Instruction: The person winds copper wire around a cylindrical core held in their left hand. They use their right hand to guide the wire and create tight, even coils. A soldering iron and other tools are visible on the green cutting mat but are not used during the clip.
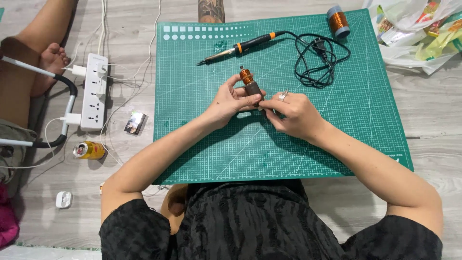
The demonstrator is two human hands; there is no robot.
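Over the green cutting mat my left hand holds a small motor rotor with a copper-wire winding at its top and a dark cylindrical body. The rotor stands nearly upright, its shaft pointing away from me. My right hand, with a ring on one finger, pinches at the rotor's lower end, fingertips touching it beside my left thumb. What the right fingertips hold there is too small to tell.
A soldering iron with black-and-orange handle lies on the mat's far part, its black cord coiled to the right. A copper wire spool stands at the far right corner. Plastic bags, a power strip, a can and another person's foot lie around.
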